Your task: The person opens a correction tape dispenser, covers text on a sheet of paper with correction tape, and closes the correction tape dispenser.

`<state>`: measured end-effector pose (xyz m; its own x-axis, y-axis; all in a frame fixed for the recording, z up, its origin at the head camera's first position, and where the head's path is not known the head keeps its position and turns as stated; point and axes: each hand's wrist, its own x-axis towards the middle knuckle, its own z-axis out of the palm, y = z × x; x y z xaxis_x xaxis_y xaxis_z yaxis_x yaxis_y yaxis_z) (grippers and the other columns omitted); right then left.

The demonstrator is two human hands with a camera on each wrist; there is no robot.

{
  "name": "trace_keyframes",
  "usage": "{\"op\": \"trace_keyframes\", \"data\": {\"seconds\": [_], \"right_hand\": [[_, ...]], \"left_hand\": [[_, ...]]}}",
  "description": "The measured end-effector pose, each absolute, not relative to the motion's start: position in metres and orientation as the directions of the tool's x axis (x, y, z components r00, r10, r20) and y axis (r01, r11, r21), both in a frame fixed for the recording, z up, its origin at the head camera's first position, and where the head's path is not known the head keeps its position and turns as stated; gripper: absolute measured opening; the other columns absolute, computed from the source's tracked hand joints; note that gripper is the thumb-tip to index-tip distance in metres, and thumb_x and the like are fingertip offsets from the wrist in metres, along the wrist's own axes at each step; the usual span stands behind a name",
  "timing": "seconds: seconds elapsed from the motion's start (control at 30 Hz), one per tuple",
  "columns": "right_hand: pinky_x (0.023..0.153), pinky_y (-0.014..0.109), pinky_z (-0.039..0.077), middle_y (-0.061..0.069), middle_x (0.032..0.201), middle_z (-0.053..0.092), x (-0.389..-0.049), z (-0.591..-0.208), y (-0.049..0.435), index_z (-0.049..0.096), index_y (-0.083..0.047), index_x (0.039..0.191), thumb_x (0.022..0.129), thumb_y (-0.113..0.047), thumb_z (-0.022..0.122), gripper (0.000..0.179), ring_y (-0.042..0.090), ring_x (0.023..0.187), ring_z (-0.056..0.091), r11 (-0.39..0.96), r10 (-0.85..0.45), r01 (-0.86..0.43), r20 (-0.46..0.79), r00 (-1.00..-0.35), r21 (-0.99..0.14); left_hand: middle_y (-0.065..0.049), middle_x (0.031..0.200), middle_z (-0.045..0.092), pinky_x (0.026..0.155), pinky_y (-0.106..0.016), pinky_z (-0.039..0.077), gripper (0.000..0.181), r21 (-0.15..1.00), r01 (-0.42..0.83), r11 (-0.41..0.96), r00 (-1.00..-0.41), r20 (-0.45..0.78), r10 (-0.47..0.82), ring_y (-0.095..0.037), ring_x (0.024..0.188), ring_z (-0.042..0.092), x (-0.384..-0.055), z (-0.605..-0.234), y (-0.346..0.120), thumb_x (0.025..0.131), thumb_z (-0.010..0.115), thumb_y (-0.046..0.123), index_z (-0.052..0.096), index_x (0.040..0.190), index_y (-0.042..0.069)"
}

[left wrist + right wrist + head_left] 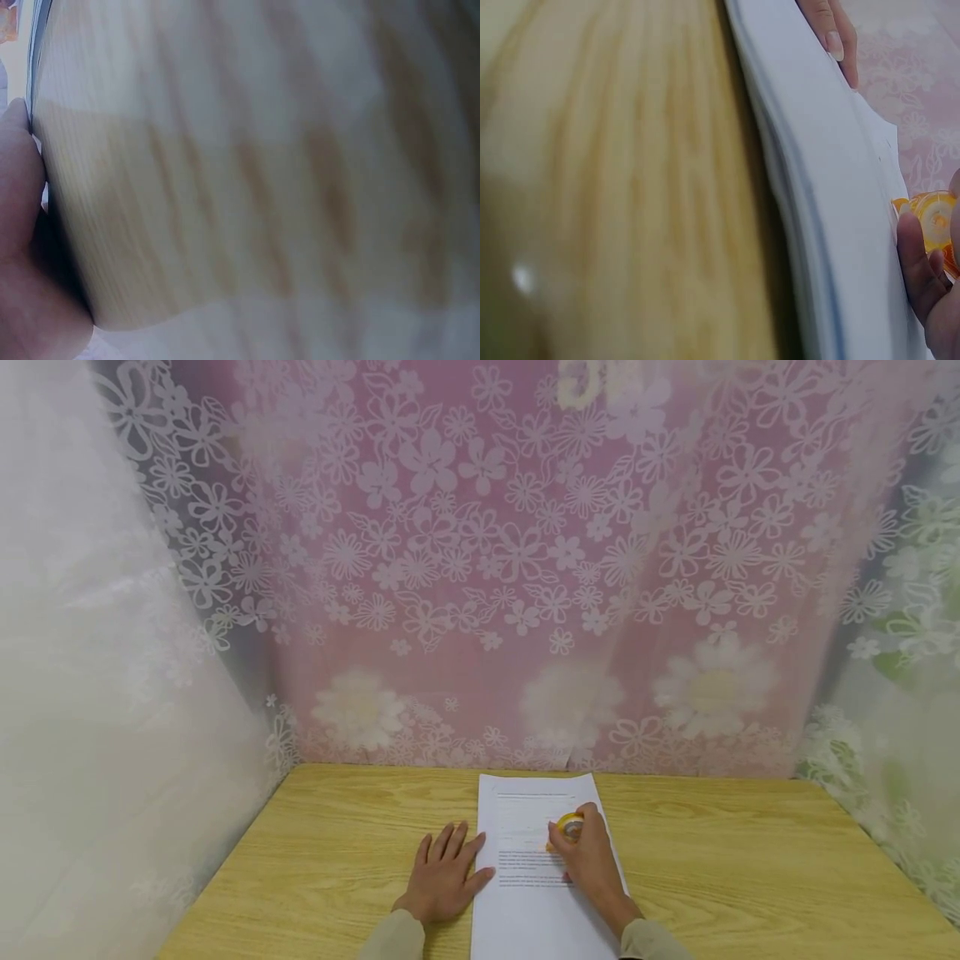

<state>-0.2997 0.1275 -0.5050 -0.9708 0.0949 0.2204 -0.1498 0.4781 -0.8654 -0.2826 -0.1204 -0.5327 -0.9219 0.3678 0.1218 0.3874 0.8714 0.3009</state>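
Hold the left hand (pixel 442 883) spread flat on the yellow wood-grain table (pixel 337 852), thumb and forefinger tips bracing the left edge of the thick white printed-paper stack (pixel 525 927). With the right hand (pixel 590 864) pinching the small round orange-and-clear plastic dispenser (pixel 572 827) over the stack's right half, press lightly, evenly, tracking straight along the print

Matt paper (pixel 532 920), glossy wood-grain table (pixel 750 868)
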Motion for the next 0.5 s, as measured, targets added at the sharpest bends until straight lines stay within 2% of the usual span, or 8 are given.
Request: {"op": "trace_keyframes", "data": {"seconds": [0.1,0.33,0.5], "right_hand": [[0.036,0.029,0.046,0.018,0.099,0.045,-0.3003,-0.5054,0.1291,0.039,0.002,0.108,0.089,-0.018,0.069,0.041,0.019,0.049,0.052,0.471,0.094,-0.15,0.219,-0.971,-0.869],[0.036,0.029,0.046,0.018,0.099,0.047,-0.3015,-0.5064,0.1321,0.04,0.004,0.109,0.089,-0.018,0.069,0.042,0.017,0.058,0.053,0.468,0.106,-0.142,0.214,-0.971,-0.872],[0.035,0.029,0.045,0.018,0.098,0.048,-0.3022,-0.5076,0.1338,0.04,0.003,0.109,0.089,-0.019,0.069,0.041,0.017,0.05,0.052,0.476,0.12,-0.135,0.216,-0.969,-0.869]], "left_hand": [[-0.009,0.156,0.022,0.109,-0.06,0.005,0.066,0.3,0.387,0.872,-0.922,0.123,0.367,-0.033,0.142,0.014,-0.2827,-0.533,-0.1206,0.097,0.024,0.064,0.036,0.149,0.024],[-0.009,0.156,0.022,0.109,-0.059,0.005,0.067,0.292,0.381,0.877,-0.924,0.116,0.363,-0.032,0.143,0.014,-0.2829,-0.5339,-0.1201,0.096,0.023,0.065,0.036,0.149,0.025],[-0.009,0.156,0.022,0.109,-0.059,0.005,0.066,0.295,0.379,0.877,-0.925,0.117,0.361,-0.032,0.143,0.013,-0.2828,-0.5333,-0.1198,0.097,0.024,0.064,0.036,0.149,0.025]]}}
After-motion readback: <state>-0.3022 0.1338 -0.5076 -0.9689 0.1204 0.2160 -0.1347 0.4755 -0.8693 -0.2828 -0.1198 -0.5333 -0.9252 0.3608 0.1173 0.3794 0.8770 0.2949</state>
